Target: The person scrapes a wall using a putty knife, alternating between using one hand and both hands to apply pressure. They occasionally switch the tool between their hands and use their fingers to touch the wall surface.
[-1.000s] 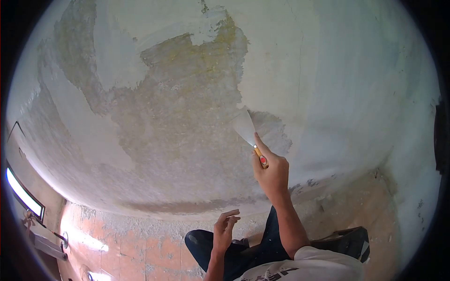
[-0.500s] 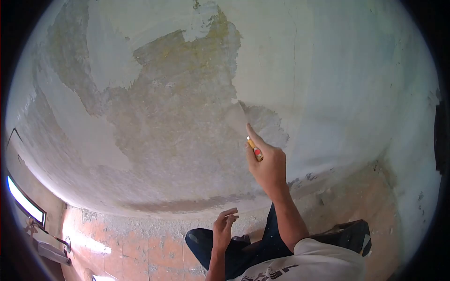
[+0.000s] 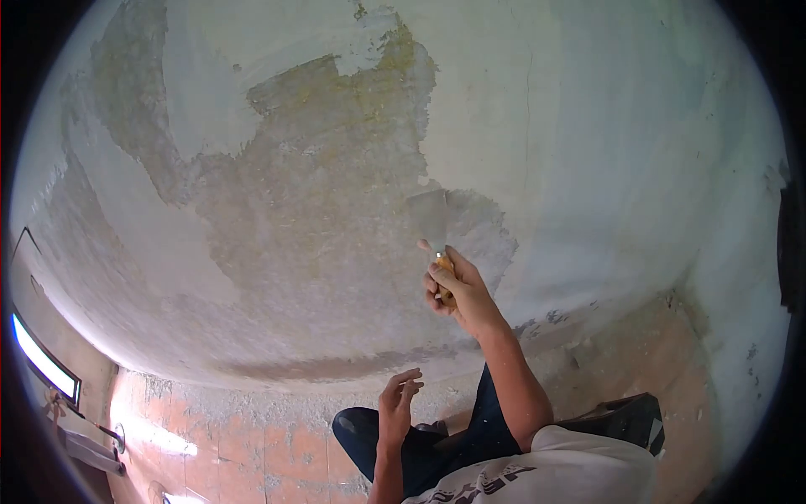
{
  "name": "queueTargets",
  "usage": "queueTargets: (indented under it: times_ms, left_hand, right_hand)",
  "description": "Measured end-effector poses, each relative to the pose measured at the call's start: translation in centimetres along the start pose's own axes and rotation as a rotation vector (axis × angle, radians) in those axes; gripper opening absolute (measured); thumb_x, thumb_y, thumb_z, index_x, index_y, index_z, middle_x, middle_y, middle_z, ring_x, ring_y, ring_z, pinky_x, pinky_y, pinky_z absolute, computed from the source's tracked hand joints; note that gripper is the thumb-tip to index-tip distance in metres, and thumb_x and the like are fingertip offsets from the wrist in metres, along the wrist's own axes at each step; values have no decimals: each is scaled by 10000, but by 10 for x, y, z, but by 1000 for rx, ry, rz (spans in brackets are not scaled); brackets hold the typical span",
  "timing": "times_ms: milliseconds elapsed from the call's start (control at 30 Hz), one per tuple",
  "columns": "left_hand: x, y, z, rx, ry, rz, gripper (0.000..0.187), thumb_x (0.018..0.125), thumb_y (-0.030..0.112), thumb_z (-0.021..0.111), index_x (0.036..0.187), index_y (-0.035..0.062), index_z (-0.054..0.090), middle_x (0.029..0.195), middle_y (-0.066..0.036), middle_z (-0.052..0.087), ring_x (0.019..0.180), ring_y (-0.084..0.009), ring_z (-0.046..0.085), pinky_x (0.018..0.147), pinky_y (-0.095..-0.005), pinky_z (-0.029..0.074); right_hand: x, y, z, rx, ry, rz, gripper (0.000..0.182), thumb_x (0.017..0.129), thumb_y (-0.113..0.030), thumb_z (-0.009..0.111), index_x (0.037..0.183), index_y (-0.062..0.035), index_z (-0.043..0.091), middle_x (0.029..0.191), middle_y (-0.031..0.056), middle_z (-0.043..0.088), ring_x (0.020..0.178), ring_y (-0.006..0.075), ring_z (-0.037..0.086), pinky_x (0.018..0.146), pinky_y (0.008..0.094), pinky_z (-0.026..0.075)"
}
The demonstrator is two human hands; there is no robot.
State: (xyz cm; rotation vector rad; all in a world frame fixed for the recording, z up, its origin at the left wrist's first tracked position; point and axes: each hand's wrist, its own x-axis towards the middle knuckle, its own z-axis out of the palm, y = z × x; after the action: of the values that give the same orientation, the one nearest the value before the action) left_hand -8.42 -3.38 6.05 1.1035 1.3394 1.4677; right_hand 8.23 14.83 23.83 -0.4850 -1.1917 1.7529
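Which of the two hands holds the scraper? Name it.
The right hand, raised against the wall, grips the scraper by its handle. The left hand hangs lower, half open and holding nothing.

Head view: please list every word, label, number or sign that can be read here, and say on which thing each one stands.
Nothing here can be read in full.
White shirt: dark printed letters along its lower edge, cut off by the frame and too distorted to read.
Scraper in the right hand: the handle shows no legible label.
Wall: only peeled paint, no writing.
Left hand: holds nothing, no text near it.
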Motion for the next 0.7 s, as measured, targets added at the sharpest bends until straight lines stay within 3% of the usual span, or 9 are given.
queueTargets:
  times_ms: [33, 133, 233, 333, 433, 567, 633, 700]
  left_hand:
    - [1, 1, -1, 2, 8, 15, 313, 1180, 180, 618, 1376, -45, 713, 1398, -185, 761, 1221, -278, 755, 1073, -412, 596]
    - [3, 0, -1, 1, 16, 24, 314, 1179, 181, 621, 1373, -47, 715, 1397, -186, 761, 1223, -275, 752, 1076, -408, 595]
    - [2, 4, 2, 14, 15, 11, 309, 1179, 173, 616, 1371, -47, 718, 1396, -188, 761, 1221, -277, 752, 1079, -405, 595]
    - [-1, 6, 5, 13, 13, 9, 307, 1182, 172, 612, 1367, -49, 719, 1395, -187, 760, 1215, -277, 753, 1081, -408, 596]
    - [-3, 5, 5, 9, 27, 9, 311, 1183, 177, 613, 1367, -50, 718, 1394, -185, 760, 1206, -277, 756, 1082, -410, 598]
    - [-6, 0, 0, 9, 45, 3, 317, 1182, 188, 619, 1367, -50, 717, 1393, -183, 762, 1198, -277, 759, 1075, -408, 601]
    - [-7, -2, -4, 23, 49, 8, 317, 1182, 189, 620, 1365, -51, 717, 1392, -182, 765, 1194, -277, 763, 1068, -404, 604]
    - [-5, -4, -7, 34, 50, 7, 317, 1183, 192, 620, 1365, -48, 718, 1392, -183, 766, 1194, -276, 764, 1066, -402, 604]
  right_hand:
    - [-3, -7, 4, 73, -66, 18, 584, 1197, -265, 600, 1728, -92, 428, 854, -33, 527, 639, 69, 518, 514, 229, 352]
    - [1, -4, -5, 300, -218, 66, 582, 1215, -313, 567, 1739, -108, 415, 822, -60, 453, 610, 41, 408, 501, 206, 310]
    - [2, 1, -5, 553, -202, 52, 550, 1237, -353, 512, 1745, -173, 402, 812, -73, 392, 612, 25, 330, 494, 182, 282]
    - [10, 11, 1, 721, -123, 70, 501, 1255, -361, 448, 1739, -248, 390, 814, -72, 373, 620, 23, 315, 478, 176, 288]
    - [14, 15, 11, 844, -178, 42, 468, 1258, -346, 436, 1721, -294, 392, 819, -70, 371, 631, 23, 323, 458, 170, 284]
    - [13, 14, 15, 785, -192, 6, 505, 1257, -324, 442, 1755, -289, 364, 822, -70, 380, 626, 24, 322, 442, 168, 271]
    - [11, 16, 13, 545, -173, 20, 556, 1244, -298, 482, 1784, -289, 347, 831, -69, 397, 623, 21, 330, 441, 160, 250]
    - [12, 16, 10, 533, -136, 31, 573, 1237, -282, 498, 1789, -289, 348, 832, -71, 400, 614, 19, 329, 442, 160, 239]
